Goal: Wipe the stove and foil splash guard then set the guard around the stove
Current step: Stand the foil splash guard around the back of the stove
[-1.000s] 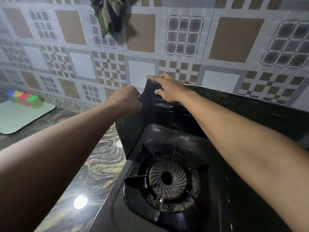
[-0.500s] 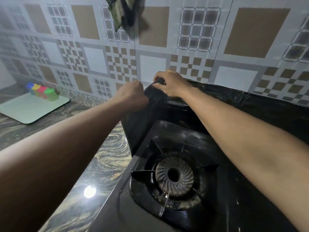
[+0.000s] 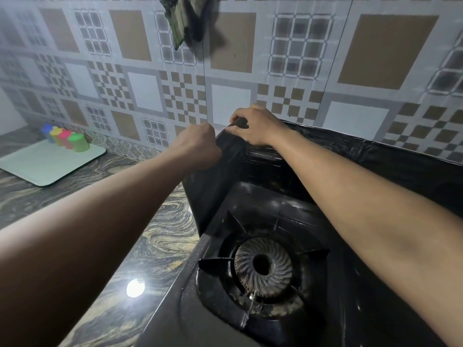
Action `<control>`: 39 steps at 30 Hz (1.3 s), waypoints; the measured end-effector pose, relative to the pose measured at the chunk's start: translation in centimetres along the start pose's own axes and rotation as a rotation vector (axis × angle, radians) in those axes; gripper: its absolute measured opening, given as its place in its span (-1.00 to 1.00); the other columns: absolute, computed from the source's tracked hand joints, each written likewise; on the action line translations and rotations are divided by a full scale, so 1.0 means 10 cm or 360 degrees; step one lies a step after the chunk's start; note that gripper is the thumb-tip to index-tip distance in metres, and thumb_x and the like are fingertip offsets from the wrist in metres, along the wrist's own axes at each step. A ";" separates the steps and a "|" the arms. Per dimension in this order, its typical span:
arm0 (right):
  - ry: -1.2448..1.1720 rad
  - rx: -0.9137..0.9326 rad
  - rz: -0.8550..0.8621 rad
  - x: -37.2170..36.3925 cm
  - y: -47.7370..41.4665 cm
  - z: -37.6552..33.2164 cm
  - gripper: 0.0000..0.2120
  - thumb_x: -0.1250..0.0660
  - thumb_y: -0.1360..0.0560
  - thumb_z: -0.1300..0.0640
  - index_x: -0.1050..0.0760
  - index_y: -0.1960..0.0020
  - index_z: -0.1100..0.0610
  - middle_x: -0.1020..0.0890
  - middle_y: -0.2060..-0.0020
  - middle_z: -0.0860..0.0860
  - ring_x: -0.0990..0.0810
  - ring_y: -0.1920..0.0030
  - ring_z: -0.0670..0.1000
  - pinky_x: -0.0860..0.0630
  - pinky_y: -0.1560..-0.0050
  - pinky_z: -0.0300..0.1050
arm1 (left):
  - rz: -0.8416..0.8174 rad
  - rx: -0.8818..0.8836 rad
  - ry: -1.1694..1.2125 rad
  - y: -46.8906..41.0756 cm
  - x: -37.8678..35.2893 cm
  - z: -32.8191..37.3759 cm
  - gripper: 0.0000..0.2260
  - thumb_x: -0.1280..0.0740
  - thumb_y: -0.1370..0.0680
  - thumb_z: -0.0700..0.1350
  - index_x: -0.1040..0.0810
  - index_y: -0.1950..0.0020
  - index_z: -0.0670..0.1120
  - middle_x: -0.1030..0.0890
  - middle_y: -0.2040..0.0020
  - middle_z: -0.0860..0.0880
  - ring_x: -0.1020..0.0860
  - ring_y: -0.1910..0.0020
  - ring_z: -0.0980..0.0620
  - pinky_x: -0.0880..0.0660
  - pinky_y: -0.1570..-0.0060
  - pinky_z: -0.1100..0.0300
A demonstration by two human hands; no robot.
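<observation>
wall (image 3: 295, 58): grey, white and tan patterned tiles
counter (image 3: 160, 236): dark swirled marble, glossy
light: bright glare spot (image 3: 135, 288) on counter
tray (image 3: 47, 164): pale green, far left

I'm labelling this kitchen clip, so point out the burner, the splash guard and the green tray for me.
burner (image 3: 263, 266): head view, on the ridged metal cap beside its centre hole.
splash guard (image 3: 213, 176): head view, on the black left panel below the hands.
green tray (image 3: 50, 162): head view, on its bare flat surface in front of the coloured cups.
</observation>
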State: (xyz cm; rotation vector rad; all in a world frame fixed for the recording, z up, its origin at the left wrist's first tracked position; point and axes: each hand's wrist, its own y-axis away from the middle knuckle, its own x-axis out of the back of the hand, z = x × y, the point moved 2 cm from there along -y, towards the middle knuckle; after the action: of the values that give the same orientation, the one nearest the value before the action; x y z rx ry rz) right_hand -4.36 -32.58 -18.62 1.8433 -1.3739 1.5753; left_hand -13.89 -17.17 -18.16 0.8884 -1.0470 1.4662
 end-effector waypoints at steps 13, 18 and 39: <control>0.0039 0.0099 -0.0072 0.00 -0.03 -0.01 -0.68 -0.32 -0.56 -0.12 -0.54 -0.24 0.01 -0.56 -0.22 0.01 -0.51 -0.23 0.08 -0.45 -0.22 0.01 | 0.0098 -0.0139 0.0081 0.09 0.02 -0.01 -0.63 -0.34 -0.57 -0.18 -0.55 -0.39 -0.07 -0.67 -0.10 -0.20 -0.57 0.27 -0.07 -0.57 0.19 0.05; 0.0080 0.0104 -0.0047 -0.02 -0.03 -0.02 -0.70 -0.30 -0.58 -0.10 -0.53 -0.22 0.04 -0.58 -0.20 0.04 -0.51 -0.20 0.10 -0.43 -0.13 -0.03 | 0.0151 -0.0219 0.0057 0.14 0.04 -0.03 -0.55 -0.30 -0.57 -0.23 -0.50 -0.45 0.03 -0.68 -0.08 -0.19 -0.48 0.36 0.03 -0.44 0.30 0.14; 0.0365 0.0035 0.0105 -0.02 0.06 -0.11 -0.53 -0.22 -0.52 -0.33 -0.52 -0.21 0.00 -0.61 -0.18 0.01 -0.56 -0.15 0.11 -0.49 -0.05 0.02 | 0.0249 -0.0190 0.0005 0.11 0.01 -0.08 -0.75 -0.31 -0.58 -0.12 -0.71 -0.18 -0.05 -0.69 0.09 -0.20 -0.61 0.19 -0.22 -0.62 0.14 -0.08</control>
State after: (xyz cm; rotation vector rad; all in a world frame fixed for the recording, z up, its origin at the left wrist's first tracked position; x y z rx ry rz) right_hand -5.42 -31.96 -18.61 1.5852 -1.3290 1.7787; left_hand -14.95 -16.38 -18.52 0.7324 -1.2112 1.5159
